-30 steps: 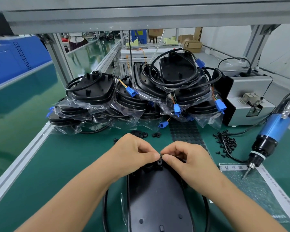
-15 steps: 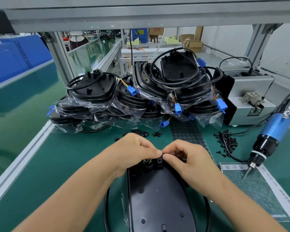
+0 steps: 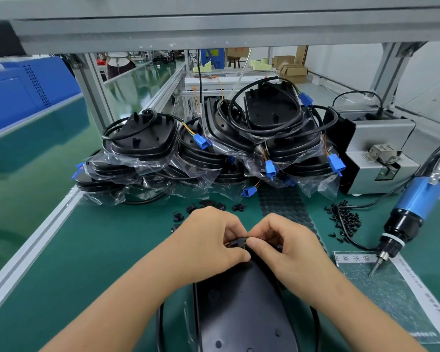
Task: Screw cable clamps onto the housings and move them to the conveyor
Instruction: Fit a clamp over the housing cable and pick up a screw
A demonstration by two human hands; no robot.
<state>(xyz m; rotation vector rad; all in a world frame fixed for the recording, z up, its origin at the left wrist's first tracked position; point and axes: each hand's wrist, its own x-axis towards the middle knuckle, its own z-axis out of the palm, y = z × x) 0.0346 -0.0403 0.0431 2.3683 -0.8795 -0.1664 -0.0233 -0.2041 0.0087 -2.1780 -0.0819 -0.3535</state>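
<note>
Housing [image 3: 241, 308]: laid flat on the green mat [image 3: 92, 262] at 6 o'clock, its narrow end turned toward 12 o'clock; a black cable [image 3: 160, 323] was looped round its sides.
Clamp [image 3: 240, 242]: a small black piece, held at the housing's far end between the two hands; mostly hidden by the fingers, so its seating could not be told.
Left hand [image 3: 208, 243]: fingers curled, thumb and forefinger pinched on the clamp from the 9 o'clock side.
Right hand [image 3: 288, 246]: fingers curled, thumb and forefinger pinched on the clamp from the 3 o'clock side; fingertips of both hands were nearly touching.
Spare clamps [image 3: 208, 205]: scattered loose on the mat just past the hands, toward 12 o'clock.
Stack [image 3: 214, 148]: bagged housings with coiled cables and blue plugs [image 3: 336, 165], piled at 12 o'clock.
Screws [image 3: 344, 217]: a small black heap at 2 o'clock.
Screwdriver [image 3: 417, 207]: blue and black, seen at 3 o'clock, tilted, its bit pointed down at a clear bag [image 3: 391, 295]; whether the bit touched it could not be told.
Feeder [image 3: 376, 151]: a grey box, placed at 2 o'clock behind the screws.
Conveyor [image 3: 23, 158]: a green belt, run along the bench's 9 to 10 o'clock side.
</note>
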